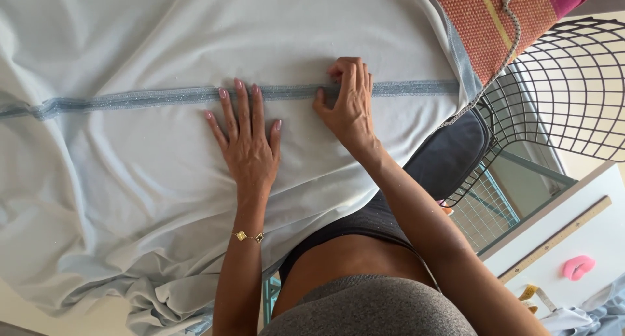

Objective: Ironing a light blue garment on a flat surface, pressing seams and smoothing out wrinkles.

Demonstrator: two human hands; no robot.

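A large pale blue-white fabric (130, 173) is spread over a surface in front of me. A glittery grey-blue trim band (130, 99) runs across it from left to right. My left hand (246, 137) lies flat on the cloth, fingers spread, fingertips touching the band. My right hand (348, 101) is just to its right, fingers curled, pinching the band and the cloth beneath it. A thin gold bracelet (249, 236) is on my left wrist.
A black wire chair (573, 88) with a dark cushion (449, 154) stands at the right. An orange-and-pink woven textile (501, 17) lies at the top right. A white table (586, 238) at the lower right carries a wooden ruler (553, 239), a pink clip (578, 267) and crumpled cloth (586, 320).
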